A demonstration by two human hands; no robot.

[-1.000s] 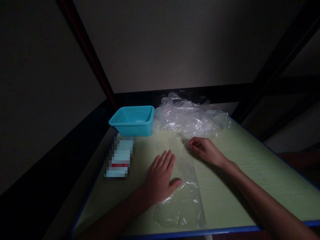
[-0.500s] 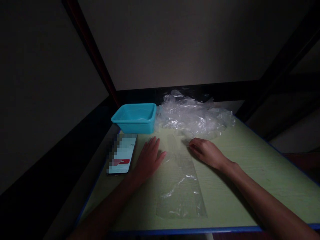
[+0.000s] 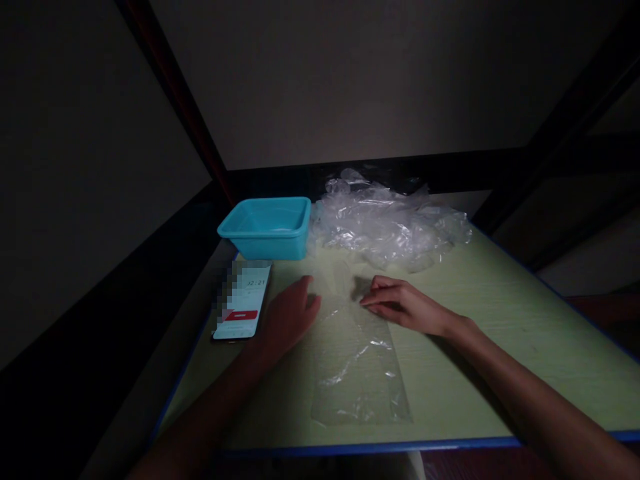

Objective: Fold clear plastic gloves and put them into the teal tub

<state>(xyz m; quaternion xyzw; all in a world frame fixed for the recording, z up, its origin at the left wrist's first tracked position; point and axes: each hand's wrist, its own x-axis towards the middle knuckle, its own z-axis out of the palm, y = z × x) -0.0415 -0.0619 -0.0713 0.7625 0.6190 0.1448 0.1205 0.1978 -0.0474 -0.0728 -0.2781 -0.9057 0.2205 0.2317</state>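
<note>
The left hand (image 3: 289,312) has slid off the clear plastic (image 3: 356,380), the right hand (image 3: 407,307) inward — seemingly onto it.

Around a clear plastic glove (image 3: 353,373) lying flat on the counter (image 3: 530,320), the left hand (image 3: 286,315) sits at ten o'clock, the right hand (image 3: 411,307) at one, crumpled plastic (image 3: 390,227) at twelve, a turquoise tub (image 3: 270,247) and lit phone (image 3: 249,297) towards eleven and ten.

Dim room, grey wall (image 3: 360,80) behind, dark band (image 3: 490,170) along its base. Pale green table (image 3: 515,313) (blue edge (image 3: 350,448)). Floor (image 3: 480,463) possibly reddish, too dark.
</note>
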